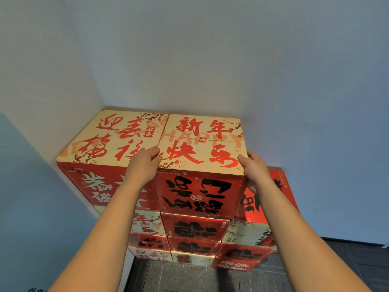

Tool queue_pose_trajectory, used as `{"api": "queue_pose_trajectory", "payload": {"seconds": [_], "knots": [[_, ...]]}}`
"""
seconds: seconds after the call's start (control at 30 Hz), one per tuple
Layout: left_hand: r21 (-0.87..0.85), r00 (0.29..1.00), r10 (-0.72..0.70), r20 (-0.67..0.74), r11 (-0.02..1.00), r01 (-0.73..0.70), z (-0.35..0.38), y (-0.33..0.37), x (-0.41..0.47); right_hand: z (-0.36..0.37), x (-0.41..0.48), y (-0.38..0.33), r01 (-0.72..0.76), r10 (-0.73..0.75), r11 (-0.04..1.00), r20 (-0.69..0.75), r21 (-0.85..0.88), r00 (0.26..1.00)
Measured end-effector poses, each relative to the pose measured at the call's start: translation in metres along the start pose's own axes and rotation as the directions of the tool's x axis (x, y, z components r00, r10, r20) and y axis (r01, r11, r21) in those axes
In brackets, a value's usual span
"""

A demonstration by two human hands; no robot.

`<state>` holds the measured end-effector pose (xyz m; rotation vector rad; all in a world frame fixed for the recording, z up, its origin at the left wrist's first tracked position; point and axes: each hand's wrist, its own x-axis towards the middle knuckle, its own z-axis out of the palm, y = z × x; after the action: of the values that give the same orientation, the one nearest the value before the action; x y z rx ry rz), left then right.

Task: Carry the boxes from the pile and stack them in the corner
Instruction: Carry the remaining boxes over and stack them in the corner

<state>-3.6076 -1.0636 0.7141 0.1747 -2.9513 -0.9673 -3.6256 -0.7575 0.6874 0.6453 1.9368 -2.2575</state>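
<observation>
A tall stack of red and cream boxes (193, 230) with big red and black characters fills the corner where two pale walls meet. The top box of the middle column (202, 142) has a cream lid and a red front. My left hand (145, 163) grips its near left top corner, fingers curled over the edge. My right hand (252, 165) grips its near right top corner, thumb on the lid. A second top box (111, 135) sits flush against its left side.
To the right a lower column ends in a red box (271, 199) below the top level. White walls (231, 60) close in behind and to the left. Dark tiled floor (189, 277) lies in front of the stack.
</observation>
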Motion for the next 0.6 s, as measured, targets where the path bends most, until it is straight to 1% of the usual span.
{"api": "queue_pose_trajectory", "payload": {"seconds": [0.13,0.5,0.6], "knots": [[0.039,1.0,0.008,0.027,0.999,-0.009,0.0009,0.0003,-0.0001,0.0001,-0.0013,-0.0038,0.01,-0.01,1.0,-0.001,-0.021,1.0],[0.007,1.0,0.018,0.016,1.0,-0.018,0.0006,-0.0057,-0.0022,0.006,-0.0066,-0.0004,-0.007,0.007,0.999,-0.009,-0.046,1.0],[0.023,1.0,0.023,0.018,0.999,-0.023,0.0018,-0.0057,-0.0025,0.0054,-0.0059,0.0023,-0.003,0.002,0.999,-0.018,-0.052,1.0]]}}
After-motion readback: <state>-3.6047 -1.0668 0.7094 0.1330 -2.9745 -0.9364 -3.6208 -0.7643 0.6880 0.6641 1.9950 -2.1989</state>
